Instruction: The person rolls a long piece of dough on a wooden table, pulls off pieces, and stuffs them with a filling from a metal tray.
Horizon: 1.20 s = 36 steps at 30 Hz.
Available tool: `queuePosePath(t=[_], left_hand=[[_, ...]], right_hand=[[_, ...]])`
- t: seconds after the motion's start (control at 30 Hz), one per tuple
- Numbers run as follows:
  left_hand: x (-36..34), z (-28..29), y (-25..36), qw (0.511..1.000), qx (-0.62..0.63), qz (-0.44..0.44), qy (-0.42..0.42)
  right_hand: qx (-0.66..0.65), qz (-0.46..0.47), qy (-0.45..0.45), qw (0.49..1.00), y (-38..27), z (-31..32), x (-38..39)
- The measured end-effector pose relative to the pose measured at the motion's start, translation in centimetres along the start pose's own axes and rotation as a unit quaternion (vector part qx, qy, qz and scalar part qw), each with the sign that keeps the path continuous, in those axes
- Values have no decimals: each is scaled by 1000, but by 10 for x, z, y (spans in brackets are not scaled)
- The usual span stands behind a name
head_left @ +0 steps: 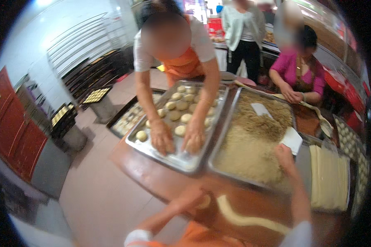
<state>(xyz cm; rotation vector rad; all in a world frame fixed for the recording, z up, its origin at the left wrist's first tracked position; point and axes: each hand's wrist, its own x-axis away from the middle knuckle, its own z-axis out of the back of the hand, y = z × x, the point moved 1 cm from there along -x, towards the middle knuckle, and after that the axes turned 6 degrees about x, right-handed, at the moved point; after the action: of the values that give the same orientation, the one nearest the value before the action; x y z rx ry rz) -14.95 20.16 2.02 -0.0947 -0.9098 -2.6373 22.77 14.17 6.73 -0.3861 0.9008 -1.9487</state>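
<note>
My right hand grips a white flat scraper over the right side of a metal tray of crumbly filling, pale in front and browner behind. Near the table's front edge, my left hand is blurred, its fingers curled at a small pale piece of dough. A long strip of dough lies on the brown table between my forearms. A second white scraper rests on the brown filling.
Across the table, a co-worker's hands press among dough rounds on a metal tray. Folded dough sheets lie at the right, beside trays of small pieces. Another person works at the far right. Loaded trays stand on the left.
</note>
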Motion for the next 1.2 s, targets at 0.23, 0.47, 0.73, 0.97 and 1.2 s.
queuePosePath(t=[0.23, 0.47, 0.73, 0.97, 1.2], left_hand=[[0, 24, 23, 950, 264, -134, 101], [-38, 1, 66, 494, 856, -36, 148], [-116, 21, 103, 523, 832, -136, 124], [-191, 12, 86, 364, 916, -68, 157], [-214, -9, 124, 502, 816, -55, 281]], right_hand=[[-131, -50, -7, 990, 12, 7, 12], [-166, -24, 26, 986, 18, -5, 3], [-577, -64, -78, 811, 29, -8, 12], [-293, 54, 1, 955, 6, 7, 49], [13, 278, 151, 948, -27, -18, 68]])
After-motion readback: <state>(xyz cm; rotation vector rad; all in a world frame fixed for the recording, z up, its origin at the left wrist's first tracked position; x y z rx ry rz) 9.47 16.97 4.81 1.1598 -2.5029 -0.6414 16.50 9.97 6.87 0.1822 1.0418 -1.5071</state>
